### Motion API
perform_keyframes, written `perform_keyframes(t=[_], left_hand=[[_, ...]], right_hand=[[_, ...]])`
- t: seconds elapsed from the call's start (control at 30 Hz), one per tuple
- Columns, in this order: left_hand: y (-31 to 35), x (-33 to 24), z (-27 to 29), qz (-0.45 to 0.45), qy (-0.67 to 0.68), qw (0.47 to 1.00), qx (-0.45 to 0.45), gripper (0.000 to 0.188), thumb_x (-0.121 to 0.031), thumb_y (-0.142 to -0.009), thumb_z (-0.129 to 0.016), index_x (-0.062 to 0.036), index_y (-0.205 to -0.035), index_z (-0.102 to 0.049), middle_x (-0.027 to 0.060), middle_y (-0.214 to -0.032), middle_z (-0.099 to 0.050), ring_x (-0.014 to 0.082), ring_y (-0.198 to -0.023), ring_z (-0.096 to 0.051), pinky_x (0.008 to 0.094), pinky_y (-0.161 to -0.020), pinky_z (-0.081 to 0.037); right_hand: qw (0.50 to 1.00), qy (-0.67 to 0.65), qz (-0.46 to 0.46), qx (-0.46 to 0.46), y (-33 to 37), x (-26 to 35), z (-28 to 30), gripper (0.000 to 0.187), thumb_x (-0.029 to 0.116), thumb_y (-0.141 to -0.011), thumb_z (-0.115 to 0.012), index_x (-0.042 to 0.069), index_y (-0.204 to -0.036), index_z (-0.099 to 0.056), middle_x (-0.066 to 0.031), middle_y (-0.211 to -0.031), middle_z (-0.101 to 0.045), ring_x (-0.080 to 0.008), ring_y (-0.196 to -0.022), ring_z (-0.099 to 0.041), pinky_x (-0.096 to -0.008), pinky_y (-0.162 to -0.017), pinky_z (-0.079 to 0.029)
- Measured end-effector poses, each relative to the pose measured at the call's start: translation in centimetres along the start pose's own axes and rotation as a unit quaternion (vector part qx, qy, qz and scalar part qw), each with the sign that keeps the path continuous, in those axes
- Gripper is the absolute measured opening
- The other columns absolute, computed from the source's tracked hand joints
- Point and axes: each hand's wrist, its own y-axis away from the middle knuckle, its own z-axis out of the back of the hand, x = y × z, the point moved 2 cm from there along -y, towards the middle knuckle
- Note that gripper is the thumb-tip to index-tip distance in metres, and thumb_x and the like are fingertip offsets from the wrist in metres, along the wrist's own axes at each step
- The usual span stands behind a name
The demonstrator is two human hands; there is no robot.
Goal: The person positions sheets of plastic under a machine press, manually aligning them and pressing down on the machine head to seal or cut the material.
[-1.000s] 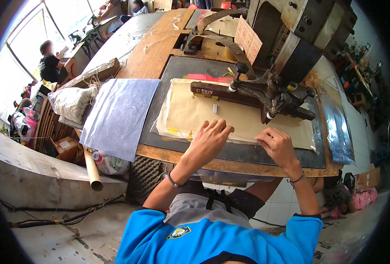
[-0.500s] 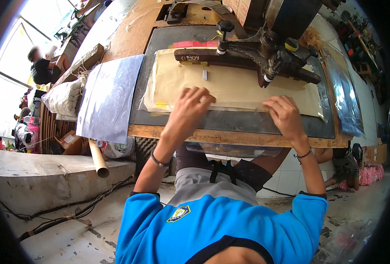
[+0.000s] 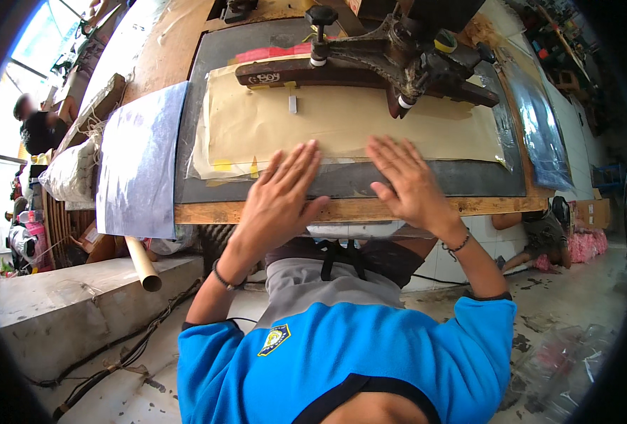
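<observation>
A tan paper sheet (image 3: 342,120) lies over a clear plastic film (image 3: 195,159) on a dark grey mat (image 3: 483,185). My left hand (image 3: 282,194) is spread with straight fingers, their tips at the sheet's near edge. Beside it, with a gap between, my right hand (image 3: 409,184) is also open, fingertips over the paper. Neither holds anything; whether the palms press down I cannot tell. Across the far part of the sheet runs a dark metal bar (image 3: 320,76) of a press, with a black knob (image 3: 320,15) above. A small grey tab (image 3: 292,104) sits just below the bar.
Left of the mat, a pale bluish sheet (image 3: 140,162) hangs over the table's wooden edge (image 3: 497,205). Clear plastic sheets (image 3: 540,141) lie at the right. A cardboard tube (image 3: 144,265) sticks out below left. Another person (image 3: 41,131) sits far left.
Both hands have gone from curled fingers to flat, outstretched ones. They are closer together, and the left has come nearer to me. The whole view has shifted, so the table appears further left.
</observation>
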Motion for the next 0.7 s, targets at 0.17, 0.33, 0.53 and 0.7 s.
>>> perform_keyframes(t=[0.17,0.33,0.53,0.7], left_hand=[[2.8,1.9,1.2,0.075,-0.054,0.996,-0.002,0.065,-0.031,-0.102,-0.062,0.001,-0.156,-0.046,0.0168,-0.167,-0.041,0.0287,-0.158,-0.033,0.0488,-0.131,-0.018],[2.9,-1.7,0.8,0.093,-0.07,0.992,-0.038,0.07,-0.035,-0.102,-0.064,0.0017,-0.158,-0.043,0.0193,-0.168,-0.037,0.0304,-0.16,-0.028,0.0541,-0.131,-0.013],[-0.6,-3.2,-3.1,0.046,0.003,0.998,-0.05,0.075,-0.043,-0.103,-0.061,0.0011,-0.159,-0.04,0.0179,-0.169,-0.035,0.0312,-0.158,-0.031,0.0542,-0.131,-0.016],[-7.5,-1.1,-3.9,0.036,-0.03,0.994,-0.1,0.071,-0.041,-0.103,-0.062,0.0022,-0.156,-0.044,0.0196,-0.166,-0.04,0.0319,-0.156,-0.034,0.0527,-0.13,-0.02]], right_hand=[[0.991,0.062,-0.12,0.004,4.9,-4.5,2.3,0.067,0.042,-0.107,-0.053,0.004,-0.16,-0.041,-0.017,-0.166,-0.042,-0.0353,-0.156,-0.035,-0.0547,-0.129,-0.022],[0.987,0.06,-0.147,-0.004,6.1,-3.2,3.8,0.07,0.045,-0.106,-0.056,0.005,-0.161,-0.04,-0.0165,-0.167,-0.04,-0.0365,-0.156,-0.035,-0.0562,-0.129,-0.021],[0.992,0.045,-0.089,0.076,4.4,0.1,2.3,0.07,0.052,-0.107,-0.05,0.01,-0.162,-0.04,-0.0151,-0.168,-0.038,-0.0359,-0.156,-0.034,-0.0561,-0.13,-0.02],[0.989,0.056,-0.14,0.007,2.3,-3.3,2.3,0.065,0.044,-0.108,-0.051,0.004,-0.159,-0.043,-0.0189,-0.165,-0.042,-0.0395,-0.153,-0.037,-0.0558,-0.128,-0.025]])
